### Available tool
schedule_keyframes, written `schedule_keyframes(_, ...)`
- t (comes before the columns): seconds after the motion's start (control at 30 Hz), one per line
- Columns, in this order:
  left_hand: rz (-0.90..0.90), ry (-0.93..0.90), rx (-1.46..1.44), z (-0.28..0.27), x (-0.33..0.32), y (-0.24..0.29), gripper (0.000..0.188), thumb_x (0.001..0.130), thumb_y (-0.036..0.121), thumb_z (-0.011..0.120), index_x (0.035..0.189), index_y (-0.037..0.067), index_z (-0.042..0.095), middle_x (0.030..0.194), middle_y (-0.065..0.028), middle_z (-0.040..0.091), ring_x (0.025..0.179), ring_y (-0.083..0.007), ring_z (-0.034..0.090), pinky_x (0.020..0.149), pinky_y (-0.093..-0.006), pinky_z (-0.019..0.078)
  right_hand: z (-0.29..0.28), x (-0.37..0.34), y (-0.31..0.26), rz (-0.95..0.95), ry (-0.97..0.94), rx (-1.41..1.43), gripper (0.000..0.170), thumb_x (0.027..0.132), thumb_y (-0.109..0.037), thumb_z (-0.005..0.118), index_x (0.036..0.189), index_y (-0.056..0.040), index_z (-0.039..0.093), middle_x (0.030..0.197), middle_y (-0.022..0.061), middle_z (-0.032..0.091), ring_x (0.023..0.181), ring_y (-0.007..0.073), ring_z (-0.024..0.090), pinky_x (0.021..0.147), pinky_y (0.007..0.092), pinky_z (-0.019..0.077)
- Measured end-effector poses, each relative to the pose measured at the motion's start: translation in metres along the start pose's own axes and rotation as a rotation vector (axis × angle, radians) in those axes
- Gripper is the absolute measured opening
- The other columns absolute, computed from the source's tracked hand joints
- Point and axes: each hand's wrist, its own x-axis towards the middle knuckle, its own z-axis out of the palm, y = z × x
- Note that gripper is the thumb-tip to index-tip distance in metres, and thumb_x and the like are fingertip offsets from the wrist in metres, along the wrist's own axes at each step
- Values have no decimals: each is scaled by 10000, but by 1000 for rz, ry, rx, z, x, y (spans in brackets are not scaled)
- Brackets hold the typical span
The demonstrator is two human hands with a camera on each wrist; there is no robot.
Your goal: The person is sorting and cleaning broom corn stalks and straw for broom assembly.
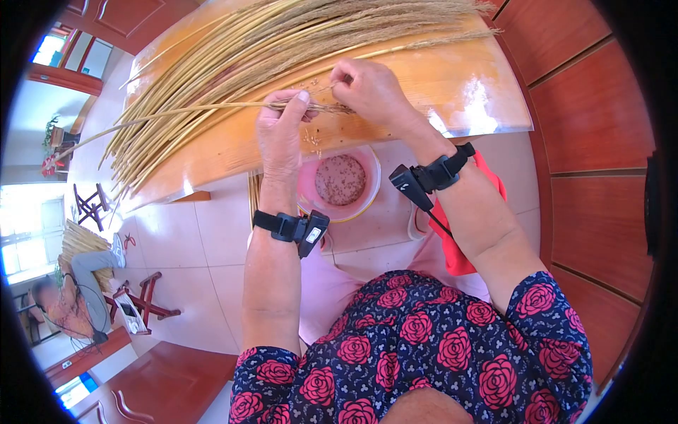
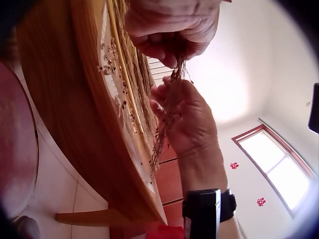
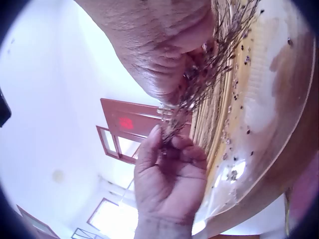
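Note:
My left hand (image 1: 281,138) pinches a long pale stalk (image 1: 191,108) just below its brown seed head (image 1: 330,109), above the wooden table's near edge. To its right, my right hand (image 1: 374,93) has its fingers curled at the thin strands of the same head. In the left wrist view the seed head (image 2: 171,107) hangs from my left hand (image 2: 172,25), across the palm side of my right hand (image 2: 192,122). The right wrist view has the strands (image 3: 219,62) between my right hand (image 3: 154,45) and left hand (image 3: 172,184); the right fingertips are partly hidden.
A thick pile of long stalks (image 1: 233,67) lies across the table (image 1: 452,85), with loose seeds near the edge. Below stands a pink basin (image 1: 340,180) holding brown bits. A person (image 1: 70,304) sits at the far left near folding stools (image 1: 147,300). Red cabinets (image 1: 600,212) stand right.

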Motion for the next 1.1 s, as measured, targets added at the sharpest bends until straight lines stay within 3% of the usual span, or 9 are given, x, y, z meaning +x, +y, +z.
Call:
schedule_keyframes(0.07,33,26,-44,-6,5,0,119,803,98,624,869,23,560,757,-77,613,643,-128,574,618,-247,461,-2,2,5,115,57,-104,217,796,-269,564,848,-70,632,732,119,629,652,271,598,606,338,472)
schedule_keyframes(0.17,33,97,-99,-13,8,1,114,800,97,624,866,29,560,744,-72,609,628,-131,571,604,-254,461,-10,2,6,126,-40,64,257,805,-306,578,841,-57,630,699,92,627,638,213,594,598,323,466)
schedule_keyframes(0.27,23,129,-120,-14,7,6,120,800,82,615,887,33,549,750,-85,604,635,-147,565,613,-266,465,-19,1,7,288,-108,259,323,818,-365,593,860,-48,639,693,31,621,637,133,566,598,294,455)
schedule_keyframes(0.37,21,127,-131,-16,7,6,123,798,75,613,894,40,543,756,-90,603,635,-150,559,615,-268,467,-24,2,8,181,-193,563,340,826,-364,614,914,-38,648,728,-13,609,671,74,527,621,254,443)
schedule_keyframes(0.47,26,121,-135,-15,7,7,111,799,74,613,883,48,545,757,-87,603,625,-144,554,607,-261,465,-20,-4,3,181,-292,449,307,821,-304,638,979,-41,648,786,-9,627,725,71,539,664,234,442)
schedule_keyframes(0.57,27,87,-97,-15,5,6,99,803,71,611,878,53,550,757,-81,602,620,-136,551,599,-252,462,-27,-2,-10,314,-385,410,287,819,-267,645,995,-40,648,826,8,644,754,75,555,693,231,448)
schedule_keyframes(0.67,30,67,-45,-12,5,6,94,806,68,611,879,51,554,758,-75,601,619,-130,550,596,-246,460,-24,0,-1,178,-315,419,279,818,-265,644,984,-41,654,805,1,642,727,74,555,672,230,450)
schedule_keyframes(0.87,34,28,-45,-10,4,5,98,814,69,609,893,44,555,778,-75,598,649,-129,554,610,-248,464,-25,0,-6,280,-508,405,212,825,-220,617,912,-31,657,729,-9,624,678,68,541,645,226,445)
schedule_keyframes(1.1,53,4,-91,-3,3,4,243,796,50,636,1005,35,513,845,-95,602,696,-142,565,644,-253,467,-22,0,-8,185,-390,287,200,790,-213,609,861,-29,644,704,37,626,657,96,562,608,252,451)
